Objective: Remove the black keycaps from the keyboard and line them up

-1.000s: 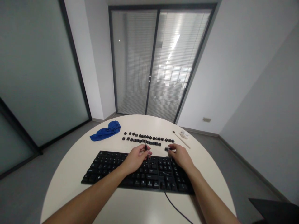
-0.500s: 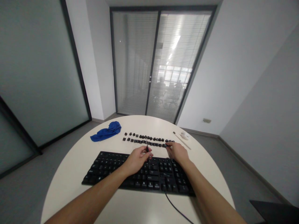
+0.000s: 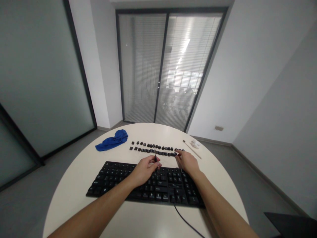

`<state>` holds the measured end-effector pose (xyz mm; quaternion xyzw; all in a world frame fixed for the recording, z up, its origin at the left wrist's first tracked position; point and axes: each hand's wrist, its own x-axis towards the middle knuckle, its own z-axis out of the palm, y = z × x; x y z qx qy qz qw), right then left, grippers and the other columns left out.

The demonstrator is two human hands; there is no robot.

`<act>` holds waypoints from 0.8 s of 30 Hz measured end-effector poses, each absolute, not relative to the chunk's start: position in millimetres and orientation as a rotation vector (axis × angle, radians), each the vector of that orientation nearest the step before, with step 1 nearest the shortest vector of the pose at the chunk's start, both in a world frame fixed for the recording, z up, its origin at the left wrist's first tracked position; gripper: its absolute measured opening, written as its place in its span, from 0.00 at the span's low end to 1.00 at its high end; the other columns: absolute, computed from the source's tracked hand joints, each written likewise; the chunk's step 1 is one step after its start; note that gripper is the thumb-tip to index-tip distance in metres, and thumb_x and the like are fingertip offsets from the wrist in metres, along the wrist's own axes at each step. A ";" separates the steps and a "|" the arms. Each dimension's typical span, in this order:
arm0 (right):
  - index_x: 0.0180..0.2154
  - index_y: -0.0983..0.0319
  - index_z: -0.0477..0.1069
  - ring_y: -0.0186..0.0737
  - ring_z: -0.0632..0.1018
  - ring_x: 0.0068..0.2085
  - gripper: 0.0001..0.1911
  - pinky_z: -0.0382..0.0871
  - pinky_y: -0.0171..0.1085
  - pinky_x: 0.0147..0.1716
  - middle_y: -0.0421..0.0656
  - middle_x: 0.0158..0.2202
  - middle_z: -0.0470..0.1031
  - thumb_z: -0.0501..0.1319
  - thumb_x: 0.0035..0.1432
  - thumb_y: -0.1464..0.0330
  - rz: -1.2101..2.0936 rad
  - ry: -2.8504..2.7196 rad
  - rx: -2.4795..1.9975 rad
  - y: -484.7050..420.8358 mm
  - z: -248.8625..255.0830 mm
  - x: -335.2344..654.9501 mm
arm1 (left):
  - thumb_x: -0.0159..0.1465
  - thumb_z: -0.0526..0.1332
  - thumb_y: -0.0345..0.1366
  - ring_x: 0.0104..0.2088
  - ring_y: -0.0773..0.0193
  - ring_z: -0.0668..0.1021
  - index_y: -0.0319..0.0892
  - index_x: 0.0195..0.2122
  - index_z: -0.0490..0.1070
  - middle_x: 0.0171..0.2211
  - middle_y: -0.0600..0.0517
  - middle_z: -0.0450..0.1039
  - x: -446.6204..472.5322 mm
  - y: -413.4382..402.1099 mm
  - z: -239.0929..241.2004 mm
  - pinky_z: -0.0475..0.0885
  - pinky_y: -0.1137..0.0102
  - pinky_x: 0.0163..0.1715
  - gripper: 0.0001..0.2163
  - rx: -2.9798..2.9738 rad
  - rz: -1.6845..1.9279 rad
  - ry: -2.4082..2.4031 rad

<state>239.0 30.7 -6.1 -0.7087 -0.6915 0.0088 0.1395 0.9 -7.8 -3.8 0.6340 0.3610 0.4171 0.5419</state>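
Head view shows the left hand (image 3: 145, 170) resting over the middle of the keyboard (image 3: 116, 180), its fingers pinched on a thin dark tool (image 3: 155, 154) that stands nearly upright. Right hand (image 3: 187, 162) reaches past the keyboard's far edge, fingers closed on a keycap (image 3: 174, 154) at the right end of the keycap rows (image 3: 151, 148) on the table (image 3: 81, 172). A blue cloth (image 3: 112, 140) lies far left, a pale stick (image 3: 192, 149) far right.

The legends on the loose keycaps (image 3: 153, 149) at mid-frame are too small to read, the right hand (image 3: 186, 162) hides its own fingertips' hold there, and a dark object (image 3: 292, 223) is cut off at the lower right corner.
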 end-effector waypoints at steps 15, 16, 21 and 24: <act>0.49 0.54 0.74 0.47 0.77 0.46 0.15 0.67 0.38 0.41 0.45 0.45 0.78 0.57 0.61 0.64 0.083 -1.993 -2.011 33.7 -9.7 242.4 | 0.62 0.63 0.40 0.34 0.62 0.79 0.39 0.38 0.69 0.33 0.50 0.76 0.5 -9.0 -1.1 0.71 0.69 0.38 0.10 1.529 0.979 0.871; 0.49 0.54 0.74 0.46 0.77 0.46 0.15 0.67 0.38 0.41 0.44 0.45 0.78 0.57 0.61 0.64 0.091 -1.989 -2.005 33.6 -9.7 242.7 | 0.61 0.63 0.40 0.34 0.62 0.79 0.39 0.38 0.69 0.33 0.50 0.76 0.4 -8.8 -1.8 0.71 0.69 0.38 0.10 1.531 0.981 0.870; 0.50 0.55 0.73 0.46 0.77 0.46 0.17 0.66 0.37 0.42 0.43 0.44 0.79 0.59 0.60 0.64 0.132 -1.961 -1.987 32.9 -9.5 243.8 | 0.61 0.63 0.42 0.35 0.61 0.79 0.40 0.38 0.69 0.33 0.49 0.77 -0.1 -8.3 -3.4 0.71 0.69 0.38 0.11 1.527 0.985 0.859; 0.51 0.56 0.72 0.46 0.77 0.45 0.18 0.66 0.37 0.40 0.43 0.44 0.79 0.59 0.59 0.63 0.156 -1.933 -1.986 31.7 -9.1 242.7 | 0.61 0.63 0.42 0.34 0.61 0.79 0.39 0.38 0.69 0.33 0.49 0.77 -0.2 -7.9 -3.5 0.71 0.69 0.37 0.11 1.521 0.983 0.863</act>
